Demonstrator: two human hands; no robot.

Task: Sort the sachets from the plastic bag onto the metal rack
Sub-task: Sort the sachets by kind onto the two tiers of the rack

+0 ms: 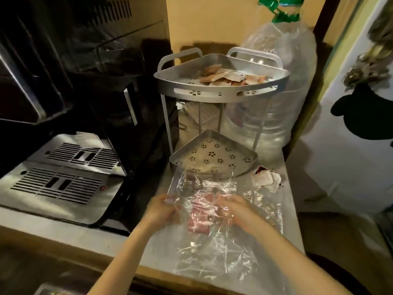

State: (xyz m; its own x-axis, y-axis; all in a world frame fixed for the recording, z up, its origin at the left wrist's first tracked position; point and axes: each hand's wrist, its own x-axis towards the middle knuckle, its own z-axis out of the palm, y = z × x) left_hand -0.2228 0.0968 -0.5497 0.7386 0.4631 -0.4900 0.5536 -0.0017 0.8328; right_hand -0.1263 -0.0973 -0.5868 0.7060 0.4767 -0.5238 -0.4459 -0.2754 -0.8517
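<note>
A crumpled clear plastic bag [214,248] lies on the counter in front of the two-tier metal rack [221,90]. Red sachets [198,224] show through the bag's film. My left hand [162,209] grips the bag's left edge near its opening. Reaching inside the bag, my right hand [236,211] has its fingers curled among the sachets; the film blurs what they hold. Several brown and white sachets [225,76] lie on the rack's top shelf. The lower shelf [214,154] is partly covered by the bag.
A few white sachets [265,179] lie on the counter right of the rack. A large clear water bottle [274,99] stands behind the rack. A black coffee machine with its metal drip tray [59,184] fills the left side. The counter's front edge is near my arms.
</note>
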